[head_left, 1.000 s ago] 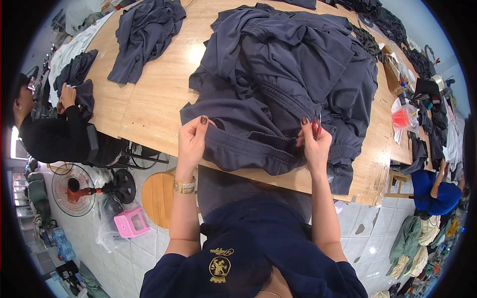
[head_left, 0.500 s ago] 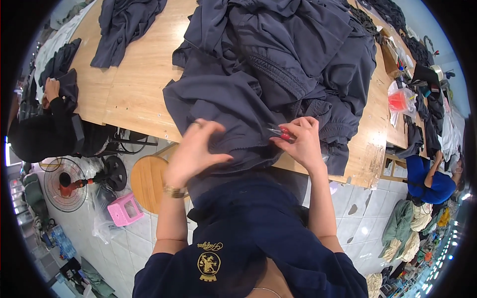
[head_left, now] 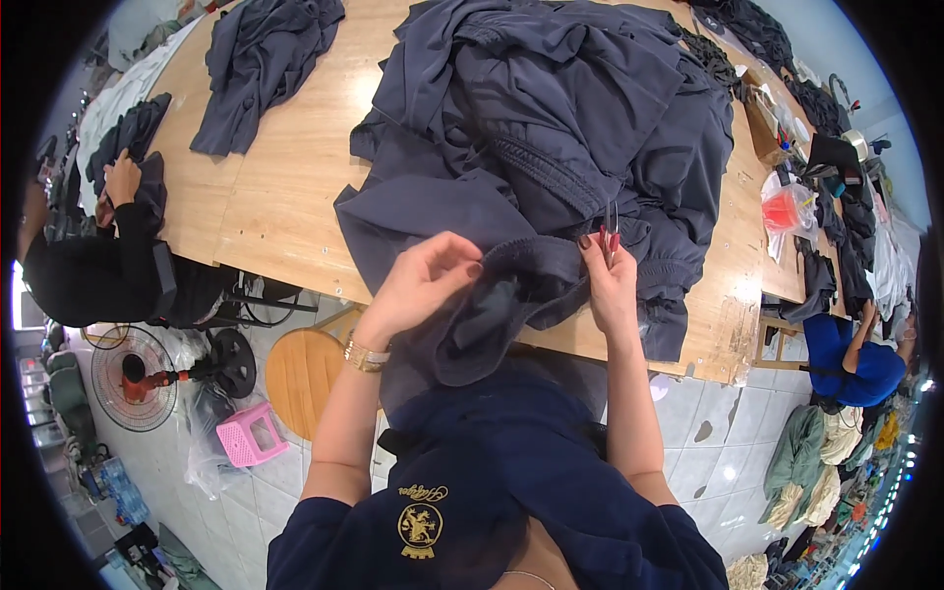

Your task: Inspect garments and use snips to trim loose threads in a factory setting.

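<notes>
A heap of dark grey garments (head_left: 590,88) with gathered elastic waistbands lies before me on the wooden table. The nearest garment (head_left: 462,344) hangs over the front edge toward my lap, its round stitched opening facing up. At the left rim of that opening, my left hand (head_left: 418,290) is closed, thumb and fingertips drawn together on the cloth. My right hand (head_left: 612,285) grips small thread snips (head_left: 612,241) with red handles, blades pointing away from me. Its thumb also presses the opening's right rim.
Another dark garment (head_left: 265,74) lies at the far left of the table (head_left: 285,197). A round wooden stool (head_left: 300,383), a pink plastic stool (head_left: 251,435) and a fan (head_left: 135,379) stand at left. People work on both sides. A bag with something red (head_left: 787,208) is at right.
The garment's opening has been lifted and spread toward me. My left hand has gone from wide apart to closed at its rim. The snips in my right hand now point away instead of left.
</notes>
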Action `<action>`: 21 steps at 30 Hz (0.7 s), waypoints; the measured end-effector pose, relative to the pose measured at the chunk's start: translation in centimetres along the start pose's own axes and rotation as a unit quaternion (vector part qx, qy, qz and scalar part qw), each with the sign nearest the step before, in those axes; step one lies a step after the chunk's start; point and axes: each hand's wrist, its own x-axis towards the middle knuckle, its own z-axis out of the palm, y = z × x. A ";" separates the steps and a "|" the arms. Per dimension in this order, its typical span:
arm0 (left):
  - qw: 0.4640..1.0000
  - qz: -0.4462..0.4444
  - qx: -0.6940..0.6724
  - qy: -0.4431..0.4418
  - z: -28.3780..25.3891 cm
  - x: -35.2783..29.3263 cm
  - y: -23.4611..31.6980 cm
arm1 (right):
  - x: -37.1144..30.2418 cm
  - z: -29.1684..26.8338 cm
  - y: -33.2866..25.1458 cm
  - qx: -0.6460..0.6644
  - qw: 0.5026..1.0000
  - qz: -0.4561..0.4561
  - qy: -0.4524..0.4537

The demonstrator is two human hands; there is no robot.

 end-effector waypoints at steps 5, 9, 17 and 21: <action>0.956 0.097 0.270 0.061 2.2 0.5 0.4 | 0.1 1.2 0.4 0.226 0.972 0.029 -0.047; 0.976 0.080 0.200 0.012 1.1 1.2 -0.1 | 0.2 1.2 -0.3 0.238 0.970 0.044 -0.014; 0.999 0.040 0.028 0.011 1.1 1.2 0.8 | -0.4 2.6 -0.8 -0.193 0.955 -0.209 0.086; 0.998 0.045 0.043 0.011 1.4 1.0 2.1 | -1.8 4.5 -3.2 -0.186 0.962 -0.198 -0.024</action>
